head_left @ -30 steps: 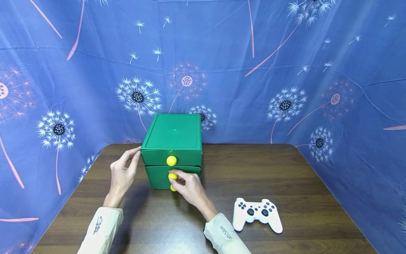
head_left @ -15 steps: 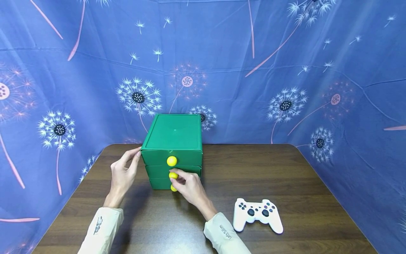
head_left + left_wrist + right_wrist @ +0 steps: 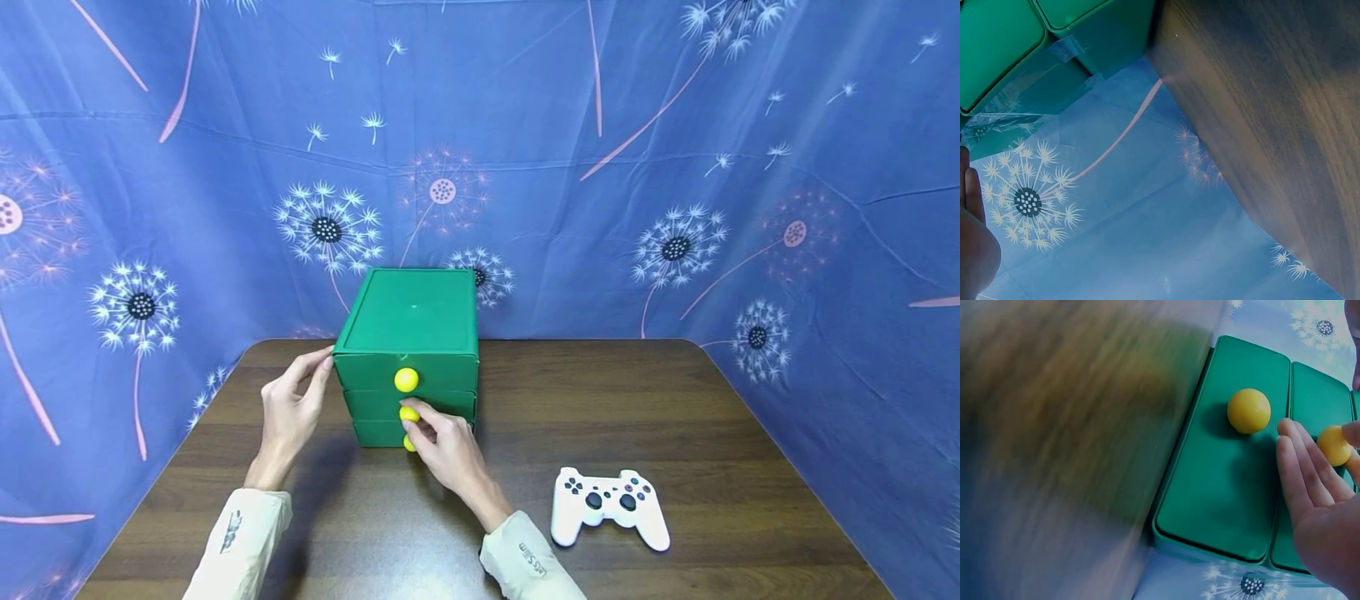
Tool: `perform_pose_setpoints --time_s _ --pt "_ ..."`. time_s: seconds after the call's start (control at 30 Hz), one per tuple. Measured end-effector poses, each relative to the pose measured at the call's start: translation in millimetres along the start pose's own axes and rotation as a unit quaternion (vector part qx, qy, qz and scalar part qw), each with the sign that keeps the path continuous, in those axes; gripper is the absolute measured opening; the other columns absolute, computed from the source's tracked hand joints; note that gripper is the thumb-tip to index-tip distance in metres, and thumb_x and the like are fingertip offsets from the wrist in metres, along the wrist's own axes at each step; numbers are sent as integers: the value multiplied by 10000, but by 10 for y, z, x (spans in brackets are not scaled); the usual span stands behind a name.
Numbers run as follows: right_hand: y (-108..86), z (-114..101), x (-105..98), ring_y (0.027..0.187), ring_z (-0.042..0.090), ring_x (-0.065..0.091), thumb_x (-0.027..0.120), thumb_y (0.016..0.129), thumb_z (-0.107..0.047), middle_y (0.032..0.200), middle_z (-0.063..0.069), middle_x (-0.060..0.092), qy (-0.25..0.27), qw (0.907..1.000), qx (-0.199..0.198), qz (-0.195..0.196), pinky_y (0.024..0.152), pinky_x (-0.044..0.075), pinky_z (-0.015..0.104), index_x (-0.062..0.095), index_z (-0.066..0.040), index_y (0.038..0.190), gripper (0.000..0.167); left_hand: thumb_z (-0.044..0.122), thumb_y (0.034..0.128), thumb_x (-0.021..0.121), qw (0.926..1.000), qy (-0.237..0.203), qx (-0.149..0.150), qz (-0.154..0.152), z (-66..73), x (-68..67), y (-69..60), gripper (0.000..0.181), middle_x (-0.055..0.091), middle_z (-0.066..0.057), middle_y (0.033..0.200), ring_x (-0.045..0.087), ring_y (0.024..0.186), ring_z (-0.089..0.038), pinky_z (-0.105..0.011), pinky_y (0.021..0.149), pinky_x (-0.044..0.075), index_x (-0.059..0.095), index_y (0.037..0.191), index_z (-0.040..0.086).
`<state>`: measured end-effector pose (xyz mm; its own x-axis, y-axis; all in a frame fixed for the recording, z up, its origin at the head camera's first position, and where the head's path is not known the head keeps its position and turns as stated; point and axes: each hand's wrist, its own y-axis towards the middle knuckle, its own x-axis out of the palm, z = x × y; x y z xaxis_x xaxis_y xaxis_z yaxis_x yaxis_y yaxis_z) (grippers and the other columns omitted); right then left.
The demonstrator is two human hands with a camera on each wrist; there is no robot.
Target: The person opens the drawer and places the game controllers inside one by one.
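Observation:
A green three-drawer cabinet [image 3: 412,312] stands on the table, each drawer with a round yellow knob. My right hand [image 3: 453,454] pinches the middle drawer's knob [image 3: 1335,446] between thumb and index finger; the other fingers lie straight against the drawer fronts in the right wrist view. Below it, the bottom knob [image 3: 1249,411] is free, and the top knob [image 3: 407,380] is untouched. All three fronts look flush. With its fingertips, my left hand [image 3: 288,412] touches the cabinet's upper left front corner. Only part of that hand shows in the left wrist view.
A white game controller [image 3: 610,507] lies on the brown wooden table [image 3: 600,400], right of my right sleeve. Blue cloth [image 3: 540,208] with dandelion prints hangs behind and around the table. Clear tape [image 3: 1067,48] runs along the cabinet's side.
The middle drawer, slightly out a second ago, has moved back in level with the others, my right hand following with the knob. My left hand has stayed at the corner.

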<state>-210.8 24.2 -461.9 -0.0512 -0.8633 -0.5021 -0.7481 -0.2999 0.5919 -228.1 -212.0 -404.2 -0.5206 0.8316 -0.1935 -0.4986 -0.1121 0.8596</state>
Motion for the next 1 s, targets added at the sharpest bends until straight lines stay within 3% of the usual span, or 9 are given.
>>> perform_pose_setpoints --time_s 0.17,0.27,0.4,0.5,0.6,0.8,1.0 --pt "-47 -3 -40 809 22 688 673 1001 -105 977 -10 761 146 9997 -20 -174 751 559 161 678 -158 1371 374 -139 925 689 10000 16 -2 12 14 -18 -8 223 772 -159 1039 639 975 90 -117 855 489 754 1115 -42" --pt "-85 7 -79 809 54 701 667 1000 -90 974 23 767 237 9997 -91 -61 742 569 173 656 -120 1398 400 -136 931 684 10000 -17 -18 -30 13 -19 -7 219 770 -162 1051 642 978 81 -122 859 491 750 1121 -49" --pt "-127 42 -144 752 77 694 674 1000 -101 883 12 754 159 9996 82 204 692 585 219 716 -92 1265 268 -148 917 692 10000 -21 -10 -28 4 0 0 231 769 -169 1045 639 988 76 -124 866 490 750 1118 -50" --pt "-148 80 -192 725 72 686 685 998 -133 847 -16 747 32 9990 418 174 679 590 260 748 -112 1100 122 -163 903 696 10000 -1 1 -4 -9 13 0 242 768 -178 1029 635 991 80 -120 868 489 751 1111 -53" --pt "-158 114 -221 726 46 678 684 1001 -175 857 -30 756 -54 9972 710 -244 683 580 271 745 -134 1066 99 -181 893 693 10000 23 -21 17 -8 19 -3 243 765 -195 1013 632 986 86 -113 866 485 747 1101 -67" --pt "-147 184 -209 717 -5 660 678 995 -169 877 -33 765 119 9885 723 -1323 659 539 215 705 -118 1247 259 -175 893 699 10000 62 -36 38 -18 24 -8 245 769 -181 1007 626 976 93 -111 857 482 752 1100 -55" --pt "-128 233 -159 733 -20 655 693 982 -162 867 -66 757 86 9833 701 -1680 670 521 189 713 -147 1281 300 -144 909 705 9999 69 -80 18 -3 15 -14 236 772 -164 1026 629 979 95 -109 859 481 756 1114 -39"
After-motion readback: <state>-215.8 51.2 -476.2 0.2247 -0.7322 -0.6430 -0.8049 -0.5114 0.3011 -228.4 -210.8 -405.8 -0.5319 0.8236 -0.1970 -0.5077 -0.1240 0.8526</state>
